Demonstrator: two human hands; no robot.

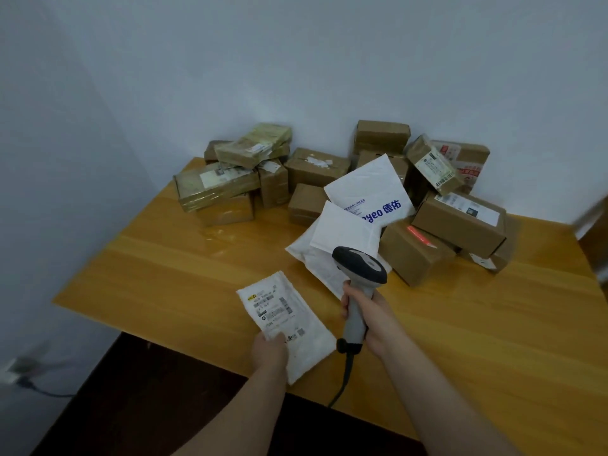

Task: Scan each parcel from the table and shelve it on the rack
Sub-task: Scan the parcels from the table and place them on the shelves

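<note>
Holds small white mailer (289,319) in L hand (268,352), over table (158,274) near edge: thumb on top at mailer's near end, other fingers hidden underneath, so a firm pinch. Label side up, barcodes + QR showing, print too blurred to read. Far end of mailer angled toward table's back-left; can't tell if touching tabletop or just above it.

Grips barcode scanner (360,268) w/ R hand (365,319), fingers wrapped round grey handle, above table's near-middle. Dark head up top, tipped fwd toward table's back. Black cable (343,380) from handle base, dropping past table's near edge. Scanner just right of the mailer, not touching it.

Other parcels heaped at table's back, against wall (296,60). Mid-table, just beyond scanner head: three white mailers overlapping. Printed white mailer (368,189) w/ blue lettering leaning on boxes behind; two plain white mailers (342,228) below it, partly hidden by scanner. Back-right of table: brown cardboard boxes (460,225), several w/ shipping labels, one tilted up on edge, one nearer w/ a red streak on top. Back-left of table: tape-wrapped boxes (214,187) stacked two or three high, shiny film, labels on top.

Below table's near-left edge: dark floor (131,406); blurred plug and cord (19,373) by wall, further left.
</note>
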